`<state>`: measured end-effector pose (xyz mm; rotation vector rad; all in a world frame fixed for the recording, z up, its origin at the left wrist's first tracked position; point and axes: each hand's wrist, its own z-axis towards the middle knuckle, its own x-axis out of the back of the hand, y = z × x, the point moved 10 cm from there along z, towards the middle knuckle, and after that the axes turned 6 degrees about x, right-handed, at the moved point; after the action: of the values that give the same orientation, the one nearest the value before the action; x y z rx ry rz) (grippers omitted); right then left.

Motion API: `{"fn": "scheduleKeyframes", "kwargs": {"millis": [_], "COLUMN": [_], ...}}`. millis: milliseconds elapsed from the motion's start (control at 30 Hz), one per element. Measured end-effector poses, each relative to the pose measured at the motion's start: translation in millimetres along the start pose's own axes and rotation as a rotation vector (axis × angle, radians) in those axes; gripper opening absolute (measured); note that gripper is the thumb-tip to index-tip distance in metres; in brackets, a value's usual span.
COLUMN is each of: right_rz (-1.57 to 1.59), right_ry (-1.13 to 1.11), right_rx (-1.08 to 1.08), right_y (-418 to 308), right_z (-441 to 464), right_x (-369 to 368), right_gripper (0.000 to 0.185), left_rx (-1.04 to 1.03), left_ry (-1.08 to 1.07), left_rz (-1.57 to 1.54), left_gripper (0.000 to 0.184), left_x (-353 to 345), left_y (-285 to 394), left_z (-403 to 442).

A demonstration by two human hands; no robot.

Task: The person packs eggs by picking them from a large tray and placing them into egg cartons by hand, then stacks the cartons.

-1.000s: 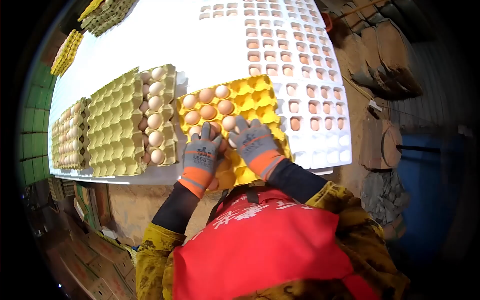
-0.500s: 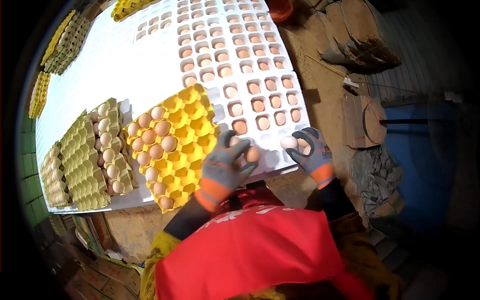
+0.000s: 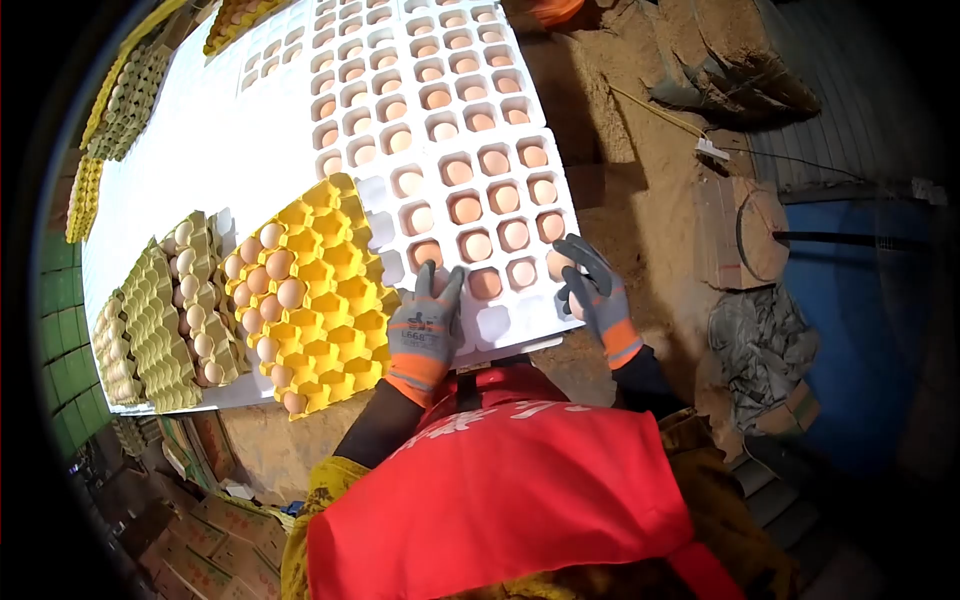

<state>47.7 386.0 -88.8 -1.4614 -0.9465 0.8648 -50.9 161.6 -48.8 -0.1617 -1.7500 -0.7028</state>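
Note:
My left hand (image 3: 425, 320), in a grey glove with an orange cuff, reaches over the front of the white foam egg tray (image 3: 530, 318). Its fingers close around a pale egg (image 3: 441, 281), partly hidden by them. My right hand (image 3: 598, 292), gloved alike, is at the tray's right edge. A brown egg (image 3: 560, 264) sits at its fingertips, and another egg (image 3: 575, 305) shows under the palm. Between my hands, two eggs rest in cells, a brown egg (image 3: 486, 284) and a paler egg (image 3: 522, 272). Left of my left hand lies a yellow egg tray (image 3: 335, 300), partly filled with eggs.
Green-grey egg trays (image 3: 155, 325) stand at the table's left front, some holding eggs. More stacked trays (image 3: 135, 95) are at the far left. Behind my hands, foam cells hold many eggs. Sacks (image 3: 735, 60) and crumpled grey plastic (image 3: 760, 335) lie on the right.
Two eggs now sit in front-row cells between my hands. My left hand has moved away from them, and my right hand has brought an egg to the right-end cell. The view has shifted.

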Motion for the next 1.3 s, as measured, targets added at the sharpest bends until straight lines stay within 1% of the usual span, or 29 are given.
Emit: {"fn": "scheduleKeyframes", "kwargs": {"millis": [33,67,100,167,200,267,300,367,400,433,500,567,600,633,667,700,767,833,867,900,933,967,1000,1067,1100,1167,1233,1267,1300], "right_rz": [0.117,0.235,0.294,0.728,0.494,0.027,-0.193,-0.635,-0.852,-0.904,-1.015,-0.862,-0.790,-0.716,-0.671,-0.617,-0.473,-0.556,-0.416,-0.657,-0.681,-0.707,-0.478,-0.394,-0.475,-0.537,-0.699,-0.905,-1.115], "right_ry": [-0.006,-0.013,0.096,0.135,0.087,-0.008,-0.036,-0.090,-0.180,-0.186,-0.197,-0.162,-0.135,-0.111,-0.087,-0.072,-0.054,-0.071,0.071,0.069,0.026,-0.013,-0.090,-0.281,-0.366,-0.523,-0.580,-0.609,-0.629], "right_rx": [-0.065,-0.134,-0.159,-0.192,-0.161,-0.093,0.046,0.328,0.431,0.434,0.435,0.400,0.389,0.379,0.377,0.377,0.293,0.278,0.226,0.285,0.334,0.382,0.237,0.363,0.543,0.652,0.791,0.834,0.872], "right_y": [-6.5,-7.1,-3.2,1.7,-1.6,-8.9,-20.6,-43.7,-41.2,-27.6,-1.4,0.2,-0.4,-1.9,-4.3,-6.2,8.7,2.5,-1.7,-33.8,-59.9,-82.5,-81.4,-104.3,-122.4,-124.2,-110.3,-98.9,-86.2], "right_z": [-0.2,-3.1,-6.5,-10.4,-13.6,-21.3,-23.7,-33.1,-38.0,-39.7,-45.5,-46.0,-45.3,-44.2,-43.5,-44.3,-44.3,-39.2,-38.5,-31.5,-23.3,-15.8,-3.9,6.6,8.6,11.4,12.4,14.0,16.4], "right_x": [3.6,4.4,15.0,16.1,21.1,24.3,18.3,-4.5,-18.2,-21.7,-28.8,-24.7,-21.8,-19.7,-16.4,-13.3,-3.8,-0.9,5.8,-8.7,-31.8,-59.6,-90.8,-172.9,-216.1,-294.9,-356.7,-381.1,-400.2], "right_gripper": [0.039,0.039,0.043,0.042,0.043,0.044,0.045,0.047,0.051,0.052,0.055,0.054,0.052,0.051,0.048,0.046,0.044,0.043,0.041,0.039,0.038,0.038,0.039,0.042,0.042,0.041,0.042,0.041,0.041], "left_rx": [0.008,0.003,0.144,0.432,0.416,0.327,0.299,0.207,0.062,-0.022,-0.090,-0.295,-0.434,-0.549,-0.596,-0.632,-0.621,-0.563,-0.514,-0.471,-0.378,-0.282,-0.165,0.095,0.151,0.178,0.152,0.134,0.101], "left_ry": [0.047,0.184,0.104,-0.060,0.008,0.070,0.084,0.044,0.099,0.087,-0.053,-0.028,0.017,0.130,0.096,0.064,-0.034,0.000,-0.004,-0.006,0.061,0.323,0.433,0.478,0.482,0.328,0.144,0.054,0.076], "left_rz": [-0.076,-0.130,-0.366,-0.832,-0.995,-1.035,-1.089,-1.039,-0.953,-0.858,-0.949,-0.878,-0.688,-0.695,-0.652,-0.599,-0.120,-0.374,-0.418,-0.465,-0.483,-0.439,-0.379,-0.231,-0.161,-0.102,0.000,0.051,0.099], "left_gripper": [0.055,0.057,0.054,0.050,0.052,0.051,0.053,0.054,0.051,0.050,0.048,0.047,0.045,0.048,0.049,0.050,0.053,0.051,0.049,0.048,0.046,0.048,0.052,0.055,0.057,0.060,0.060,0.060,0.055], "left_x": [5.3,19.6,16.2,8.6,18.1,33.5,39.6,32.2,33.5,31.5,12.5,0.3,8.7,6.0,-12.0,-22.0,-51.1,-15.3,0.3,35.6,70.2,91.3,113.2,144.1,153.6,150.7,130.4,117.2,105.0], "left_y": [-0.5,-0.8,-17.7,-49.2,-52.6,-52.7,-49.0,-33.4,-17.2,0.7,31.9,56.9,75.9,81.8,88.0,94.8,106.8,96.0,76.6,56.8,26.2,-17.3,-57.8,-127.1,-149.6,-179.7,-193.4,-202.9,-214.8], "left_z": [0.6,-2.4,-1.9,-13.8,-19.1,-32.0,-36.0,-39.2,-38.2,-36.7,-34.8,-33.0,-30.4,-32.2,-23.8,-18.1,-16.9,-26.0,-29.0,-32.9,-39.7,-61.9,-85.5,-132.7,-153.8,-178.4,-182.8,-184.0,-184.0]}}
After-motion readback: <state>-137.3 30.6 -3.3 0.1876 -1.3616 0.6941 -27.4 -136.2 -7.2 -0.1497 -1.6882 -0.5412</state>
